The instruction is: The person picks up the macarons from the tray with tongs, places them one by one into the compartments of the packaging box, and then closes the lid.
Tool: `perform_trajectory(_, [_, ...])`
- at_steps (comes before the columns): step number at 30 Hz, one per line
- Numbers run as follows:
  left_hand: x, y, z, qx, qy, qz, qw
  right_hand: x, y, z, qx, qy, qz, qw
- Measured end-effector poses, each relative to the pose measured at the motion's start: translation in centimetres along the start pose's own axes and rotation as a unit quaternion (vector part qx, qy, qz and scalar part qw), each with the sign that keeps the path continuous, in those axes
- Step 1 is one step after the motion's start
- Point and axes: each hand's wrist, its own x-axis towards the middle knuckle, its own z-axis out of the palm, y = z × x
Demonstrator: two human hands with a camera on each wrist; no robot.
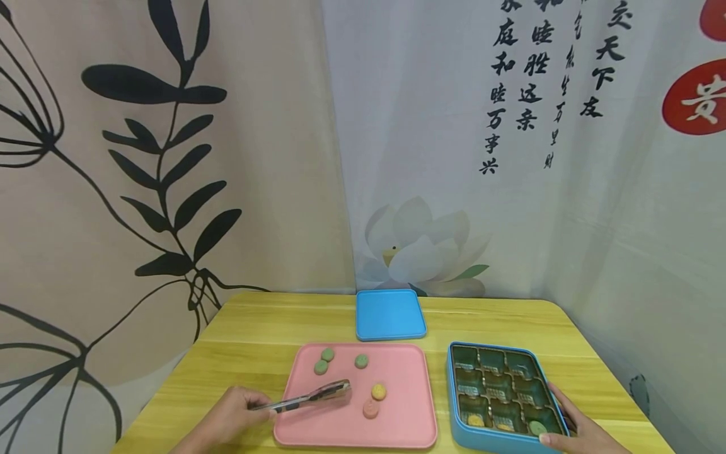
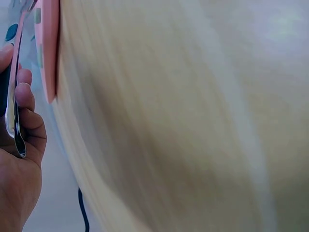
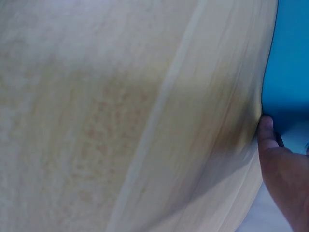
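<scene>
My left hand (image 1: 231,410) grips a pair of metal tongs (image 1: 306,398), whose tips hang over a pink tray (image 1: 397,429); the left wrist view shows the fingers curled round the tongs' handle (image 2: 14,96). Lying on the tray are three small round green cookies (image 1: 361,361), a yellow cookie (image 1: 378,391) and a pink cookie (image 1: 371,408). At the right, my right hand (image 1: 584,425) holds the near right corner of a blue box (image 1: 488,438). Its divided insert has a yellow cookie (image 1: 475,420), a partly hidden yellowish one and a green cookie (image 1: 536,428) in the front row.
A blue lid-like tray (image 1: 390,315) lies at the table's back edge, behind the pink tray. Bare wooden table (image 1: 255,340) shows left of the pink tray and between it and the box. Printed curtains (image 1: 283,157) hang behind the table.
</scene>
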Motion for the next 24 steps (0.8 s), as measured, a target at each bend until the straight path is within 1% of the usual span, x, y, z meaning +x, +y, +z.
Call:
perform_trajectory(4, [0.6, 0.4, -0.1, 0.007, 0.001, 0.004, 1.0, 0.0, 0.0, 0.0, -0.004, 0.002, 0.001, 1.0])
perform_trajectory(9, [1.6, 1.1, 0.3, 0.013, 0.004, 0.007, 0.9999, 0.1, 0.1, -0.1, -0.005, 0.003, 0.002, 1.0])
perform_trajectory(15, [3.2, 2.5, 1.1, 0.009, 0.0, 0.023, 0.9997, 0.1, 0.1, 0.0, -0.005, 0.009, 0.003, 0.9999])
perform_trajectory(19, [4.3, 3.5, 1.8, 0.003, 0.003, 0.035, 0.9994, 0.1, 0.0, 0.1, -0.005, 0.017, 0.008, 0.9998])
perform_trajectory(24, [5.8, 4.6, 2.8, -0.001, 0.015, 0.043, 0.999, 0.0, 0.0, 0.1, -0.001, 0.007, 0.003, 1.0])
